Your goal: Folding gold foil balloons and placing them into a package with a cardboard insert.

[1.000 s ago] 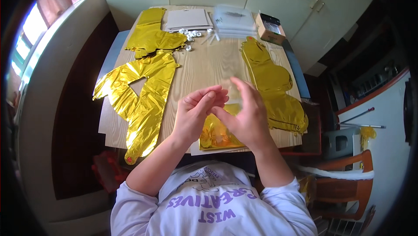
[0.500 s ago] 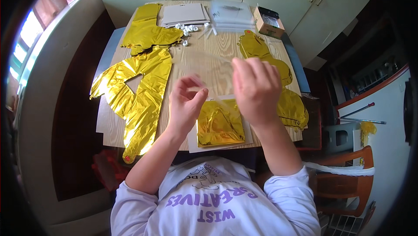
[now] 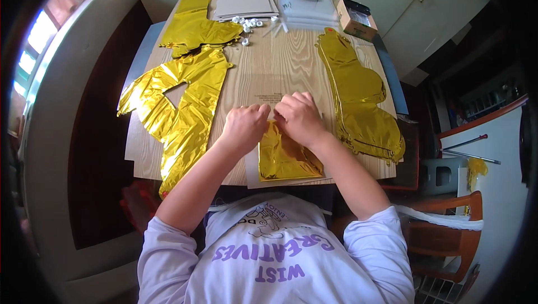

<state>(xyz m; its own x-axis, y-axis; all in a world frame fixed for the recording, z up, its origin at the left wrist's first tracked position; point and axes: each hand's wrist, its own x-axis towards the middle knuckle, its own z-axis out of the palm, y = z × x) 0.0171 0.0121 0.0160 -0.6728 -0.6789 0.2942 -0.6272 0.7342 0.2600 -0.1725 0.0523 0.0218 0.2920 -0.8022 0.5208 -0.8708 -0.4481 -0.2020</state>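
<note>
My left hand [image 3: 245, 126] and my right hand [image 3: 300, 118] are side by side, both with fingers closed in a pinch. They grip the near edge of a clear plastic bag [image 3: 270, 86], which lies flat beyond them with small print on it. Right below my fingers is a folded gold foil balloon [image 3: 288, 161], its upper part partly covered by my hands. Under the foil, a pale card [image 3: 253, 176] shows at the left and front. How the fingertips hold the bag's edge is hidden.
Flat gold foil balloons lie at the left [image 3: 188, 108] and right [image 3: 358, 88] of the wooden table [image 3: 263, 57]. Along the back are stacked cards [image 3: 244, 4], small white rings [image 3: 246, 24], a pile of clear bags [image 3: 308, 6] and a small box [image 3: 357, 21].
Both hands have come down and closer together over the folded foil. The clear bag, raised and blurred before, now lies flat on the table. The view has shifted slightly.
</note>
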